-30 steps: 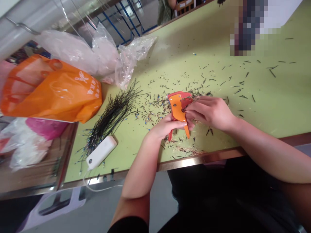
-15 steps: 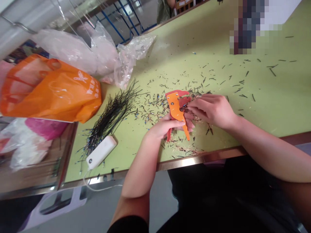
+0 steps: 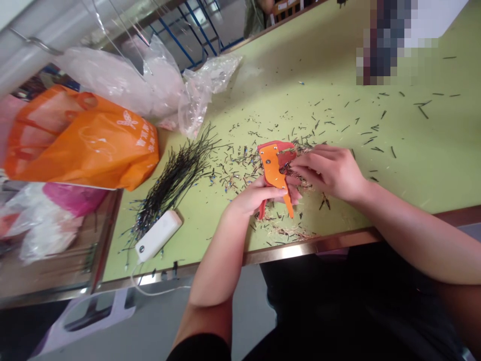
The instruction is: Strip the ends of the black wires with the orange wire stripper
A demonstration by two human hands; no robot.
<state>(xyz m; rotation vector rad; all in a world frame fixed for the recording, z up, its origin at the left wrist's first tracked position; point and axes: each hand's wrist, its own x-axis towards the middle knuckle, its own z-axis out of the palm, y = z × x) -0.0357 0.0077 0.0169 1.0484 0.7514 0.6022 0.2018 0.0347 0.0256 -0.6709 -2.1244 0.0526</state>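
Left hand point(image 3: 255, 198) closed around orange-red wire stripper point(image 3: 273, 168) above green tabletop point(image 3: 300, 65) | right hand point(image 3: 328, 173) pinching thin black wires point(image 3: 293, 171) at its jaws | done: short black offcuts point(image 3: 393, 152) strewn about | left: long black wire pile point(image 3: 175, 180), finished share cannot be told

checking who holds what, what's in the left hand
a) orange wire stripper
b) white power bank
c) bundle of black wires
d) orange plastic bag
a. The left hand is wrapped around the handle of the orange wire stripper, while the right hand is at the tool's jaws.
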